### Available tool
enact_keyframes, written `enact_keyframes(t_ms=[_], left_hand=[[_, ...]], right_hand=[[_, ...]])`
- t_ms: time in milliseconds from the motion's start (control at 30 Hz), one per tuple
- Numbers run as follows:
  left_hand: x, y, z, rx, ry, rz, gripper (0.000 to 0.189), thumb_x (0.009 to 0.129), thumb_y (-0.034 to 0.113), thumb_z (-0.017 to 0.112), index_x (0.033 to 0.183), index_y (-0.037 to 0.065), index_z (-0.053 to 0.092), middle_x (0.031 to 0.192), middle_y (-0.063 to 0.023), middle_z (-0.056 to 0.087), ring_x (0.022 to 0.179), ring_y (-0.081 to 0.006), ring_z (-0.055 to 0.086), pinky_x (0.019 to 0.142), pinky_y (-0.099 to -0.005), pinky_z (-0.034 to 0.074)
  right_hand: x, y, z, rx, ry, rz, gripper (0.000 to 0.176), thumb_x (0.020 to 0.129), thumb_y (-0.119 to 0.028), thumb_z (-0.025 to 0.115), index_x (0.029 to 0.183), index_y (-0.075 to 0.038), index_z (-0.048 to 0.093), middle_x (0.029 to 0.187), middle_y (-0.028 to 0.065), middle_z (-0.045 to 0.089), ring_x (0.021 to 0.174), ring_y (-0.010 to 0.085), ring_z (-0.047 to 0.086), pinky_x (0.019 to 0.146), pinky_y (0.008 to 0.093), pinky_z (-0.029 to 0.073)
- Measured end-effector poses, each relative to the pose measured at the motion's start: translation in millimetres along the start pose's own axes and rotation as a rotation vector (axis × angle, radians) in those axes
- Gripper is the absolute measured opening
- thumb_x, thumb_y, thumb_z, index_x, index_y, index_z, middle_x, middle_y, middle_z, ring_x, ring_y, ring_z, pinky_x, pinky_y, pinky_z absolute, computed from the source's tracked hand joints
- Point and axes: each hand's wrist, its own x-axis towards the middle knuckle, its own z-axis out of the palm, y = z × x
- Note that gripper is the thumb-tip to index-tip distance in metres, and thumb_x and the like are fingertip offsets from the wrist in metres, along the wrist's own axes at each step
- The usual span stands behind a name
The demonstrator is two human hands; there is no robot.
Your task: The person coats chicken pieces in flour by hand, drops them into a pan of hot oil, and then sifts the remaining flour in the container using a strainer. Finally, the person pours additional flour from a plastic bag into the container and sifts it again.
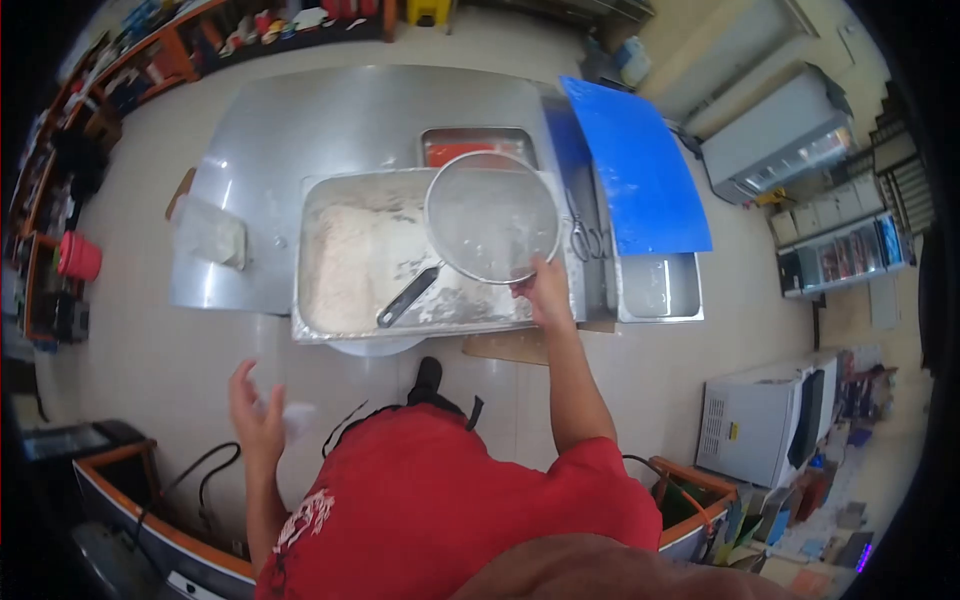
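Note:
My right hand (545,295) grips the rim of a round mesh sieve (492,215), fingers closed at its lower right edge. The sieve is above a deep metal tray (318,325), and its black handle (408,297) points down and left. Pale flour-like powder (345,262) covers the left part of the tray; thin smears coat its right part. My left hand (258,412) is off the near side of the table, fingers apart. A whitish, blurred patch shows beside it; I cannot make out what that is.
The steel table (270,130) also bears a red-bottomed tray (478,135), a clear container (215,235), and scissors (580,240) at the tray's right. A blue board (640,170) lies over a smaller metal pan (662,290). Shelves and white appliances stand around.

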Motion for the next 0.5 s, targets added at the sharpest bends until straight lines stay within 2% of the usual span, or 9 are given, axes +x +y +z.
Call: enact_keyframes(t_ms=[33, 100, 200, 233, 300, 400, 433, 500], left_hand=[[-6, -10, -8, 0.032, 0.043, -0.039, 0.049, 0.085, 0.006, 0.067, 0.131, 0.001, 0.050, 0.127, -0.0108, 0.055, 0.094, -0.0195, 0.049, 0.086, -0.0338, 0.040], [-16, -12, -24, 0.115, 0.048, -0.133, 0.045, 0.089, 0.005, 0.064, 0.131, 0.001, 0.050, 0.106, -0.0060, 0.053, 0.084, -0.0154, 0.043, 0.080, -0.0301, 0.039], [-29, -10, -37, 0.137, 0.077, -0.319, 0.041, 0.092, 0.008, 0.062, 0.130, 0.002, 0.049, 0.086, -0.0004, 0.039, 0.077, -0.0119, 0.037, 0.072, -0.0255, 0.036], [-30, -12, -40, 0.149, 0.085, -0.318, 0.041, 0.092, 0.009, 0.062, 0.130, 0.002, 0.049, 0.085, 0.0004, 0.034, 0.075, -0.0112, 0.035, 0.070, -0.0249, 0.035], [-40, -20, -43, 0.176, 0.099, -0.324, 0.039, 0.094, 0.011, 0.063, 0.129, 0.002, 0.050, 0.081, 0.0020, 0.026, 0.072, -0.0100, 0.032, 0.066, -0.0238, 0.033], [-40, -18, -43, 0.129, 0.112, -0.368, 0.039, 0.094, 0.013, 0.063, 0.129, 0.003, 0.050, 0.082, 0.0021, 0.029, 0.073, -0.0099, 0.032, 0.065, -0.0238, 0.032], [-41, -30, -47, 0.199, 0.102, -0.303, 0.038, 0.094, 0.012, 0.063, 0.129, 0.004, 0.050, 0.083, 0.0022, 0.030, 0.072, -0.0089, 0.032, 0.063, -0.0228, 0.031], [-32, -14, -42, 0.162, 0.102, -0.333, 0.037, 0.094, 0.010, 0.063, 0.129, 0.004, 0.051, 0.083, 0.0025, 0.033, 0.071, -0.0077, 0.032, 0.061, -0.0218, 0.030]], right_hand=[[7, 2, -2, -0.049, 0.010, -0.015, 0.024, 0.096, -0.015, 0.047, 0.110, 0.004, 0.046, 0.079, 0.0173, 0.062, 0.056, 0.0250, 0.062, 0.046, 0.0353, 0.050], [13, -1, -7, -0.129, 0.065, -0.019, 0.024, 0.097, -0.015, 0.047, 0.108, 0.007, 0.048, 0.071, 0.0146, 0.061, 0.050, 0.0222, 0.061, 0.042, 0.0330, 0.049], [24, -1, -19, -0.231, 0.029, -0.063, 0.026, 0.098, -0.015, 0.047, 0.112, 0.007, 0.047, 0.071, 0.0145, 0.061, 0.050, 0.0216, 0.061, 0.041, 0.0330, 0.048], [23, -7, -20, -0.251, 0.025, -0.044, 0.030, 0.099, -0.019, 0.048, 0.118, 0.004, 0.050, 0.078, 0.0142, 0.064, 0.055, 0.0211, 0.063, 0.043, 0.0310, 0.050], [23, -10, -25, -0.254, 0.053, -0.047, 0.034, 0.099, -0.023, 0.051, 0.121, 0.004, 0.049, 0.075, 0.0132, 0.063, 0.053, 0.0201, 0.063, 0.041, 0.0302, 0.050], [20, -28, -22, -0.372, 0.040, 0.017, 0.041, 0.098, -0.023, 0.053, 0.124, 0.007, 0.041, 0.068, 0.0136, 0.060, 0.046, 0.0198, 0.060, 0.039, 0.0306, 0.047], [20, -31, -19, -0.477, 0.110, 0.011, 0.043, 0.097, -0.024, 0.056, 0.123, 0.007, 0.041, 0.067, 0.0131, 0.060, 0.045, 0.0196, 0.060, 0.039, 0.0308, 0.047], [22, -33, -21, -0.639, 0.194, -0.042, 0.046, 0.095, -0.026, 0.059, 0.123, 0.007, 0.041, 0.066, 0.0130, 0.060, 0.045, 0.0194, 0.060, 0.040, 0.0309, 0.047]])
